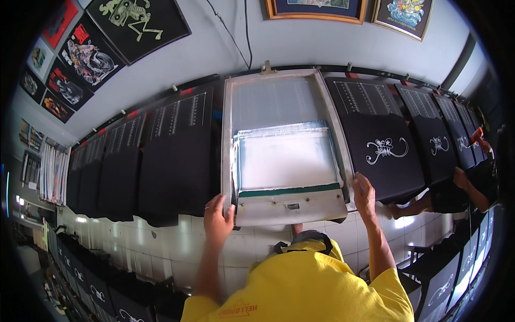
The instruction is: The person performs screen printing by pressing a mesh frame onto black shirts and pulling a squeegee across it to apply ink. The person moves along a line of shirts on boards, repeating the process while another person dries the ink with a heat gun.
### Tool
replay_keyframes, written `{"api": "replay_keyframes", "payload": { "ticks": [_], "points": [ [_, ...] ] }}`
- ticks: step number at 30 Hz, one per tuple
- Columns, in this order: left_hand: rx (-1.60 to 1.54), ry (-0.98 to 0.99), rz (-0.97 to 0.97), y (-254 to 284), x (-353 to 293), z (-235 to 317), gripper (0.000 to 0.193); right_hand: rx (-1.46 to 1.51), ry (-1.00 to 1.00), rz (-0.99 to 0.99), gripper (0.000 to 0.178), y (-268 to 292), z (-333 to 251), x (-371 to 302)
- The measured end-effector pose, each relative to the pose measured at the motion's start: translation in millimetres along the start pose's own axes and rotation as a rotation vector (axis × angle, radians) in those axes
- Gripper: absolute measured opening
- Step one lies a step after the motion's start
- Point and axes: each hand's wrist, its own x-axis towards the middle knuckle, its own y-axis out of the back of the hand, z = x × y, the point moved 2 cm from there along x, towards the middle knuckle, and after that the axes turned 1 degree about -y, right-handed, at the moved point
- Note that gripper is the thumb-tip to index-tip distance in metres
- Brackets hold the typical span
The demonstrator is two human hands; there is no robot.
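Note:
A screen printing frame (pixel 229 123) lies in front of me. Its upper mesh (pixel 273 102) is grey, and a broad white ink area (pixel 289 161) bordered in green fills the nearer half. Across its near end runs a wide pale bar (pixel 257 211) with small bolts; I cannot tell whether it is a squeegee or part of the frame. My left hand (pixel 216 221) grips the frame's near left corner, thumb inward. On the opposite side, my right hand (pixel 365 196) has its curled fingers against the right rail. The surface under the screen is hidden.
Black shirts on boards (pixel 177 155) line the left; boards at right carry black cloth with white prints (pixel 387 151). Another person (pixel 475 188) stands far right. A rail (pixel 204 83) runs along the wall. More printed black pieces (pixel 99 295) stand behind me, over a tiled floor (pixel 182 252).

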Motion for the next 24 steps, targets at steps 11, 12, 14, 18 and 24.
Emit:
{"api": "replay_keyframes", "payload": {
  "ticks": [11, 12, 14, 18, 24],
  "points": [
    [0.122, -0.342, -0.620, -2.9, 1.5, 33.3, 0.058, -0.485, 0.738, -0.686, 0.075, 7.3, -70.8, -22.2],
    [0.112, -0.310, -0.612, -2.9, 7.0, 34.1, 0.057, -0.483, 0.730, -0.697, 0.075, 8.7, -77.1, -15.0],
    [0.086, -0.249, -0.599, -4.1, 24.3, 38.2, 0.055, -0.515, 0.731, -0.643, 0.069, 4.5, -76.0, -4.9],
    [0.246, -0.178, -0.719, -8.3, 73.5, 53.3, 0.045, -0.512, 0.579, -0.565, 0.034, -15.8, -68.2, 19.7],
    [0.181, -0.144, -0.623, -12.3, 86.3, 37.1, 0.030, -0.548, 0.519, -0.585, 0.016, -11.0, -115.4, 38.4]
  ]
}}
